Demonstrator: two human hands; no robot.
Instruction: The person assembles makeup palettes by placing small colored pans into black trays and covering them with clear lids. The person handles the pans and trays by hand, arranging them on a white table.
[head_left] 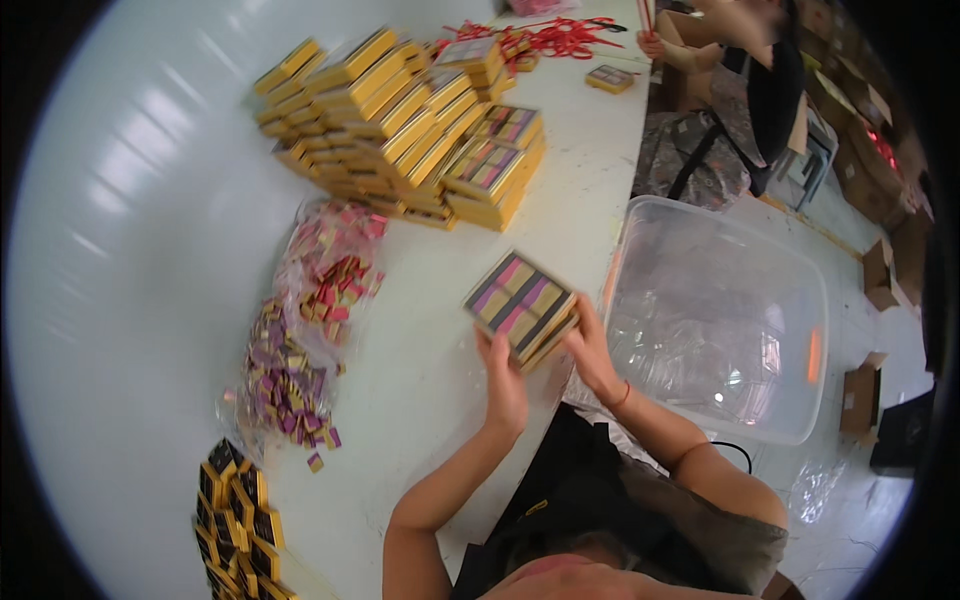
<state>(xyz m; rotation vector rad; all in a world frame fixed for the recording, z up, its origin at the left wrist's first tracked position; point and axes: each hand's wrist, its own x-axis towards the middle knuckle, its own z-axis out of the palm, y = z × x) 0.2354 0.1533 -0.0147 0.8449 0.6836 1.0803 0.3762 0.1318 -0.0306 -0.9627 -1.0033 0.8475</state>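
Both my hands hold a small stack of flat gift boxes (520, 300) over the table. Their sides are yellow, and the top one shows purple and gold wrapped pieces between dark bands. My left hand (505, 388) grips the near left corner, thumb along the side. At the right corner, my right hand (592, 350) is closed around the edge, a red band on its wrist. To the left lies a clear plastic bag (312, 270) with small red and gold pieces, and purple and gold pieces (288, 390) spill beside it.
Tall stacks of yellow-sided boxes (370, 115) stand at the far left, near red ribbons (565, 38) and a single box (610, 78). Black and gold boxes (235, 520) pile up near left. Right of the table is a clear plastic bin (740, 235); a co-worker (715, 125) sits beyond.
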